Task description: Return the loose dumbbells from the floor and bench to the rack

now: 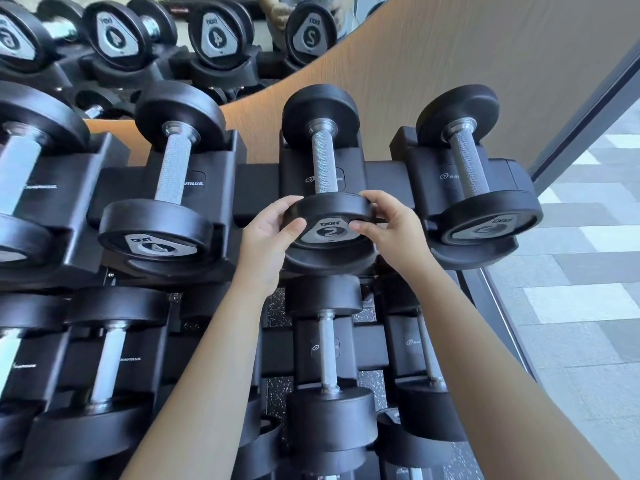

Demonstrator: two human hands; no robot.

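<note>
A black dumbbell marked 2 (325,161) lies in a cradle on the top tier of the black rack (256,188), its knurled steel handle pointing away from me. My left hand (270,233) grips the left side of its near head. My right hand (388,226) grips the right side of that same head, thumb on the silver label. Another dumbbell marked 2 (474,174) rests in the cradle to the right. A dumbbell marked 4 (166,174) rests in the cradle to the left.
The lower tier (325,351) holds several larger dumbbells below my forearms. A mirror (138,36) behind the rack reflects the dumbbell heads. A wood-panelled wall (450,57) curves behind, and a glass wall with a dark frame (588,119) runs along the right.
</note>
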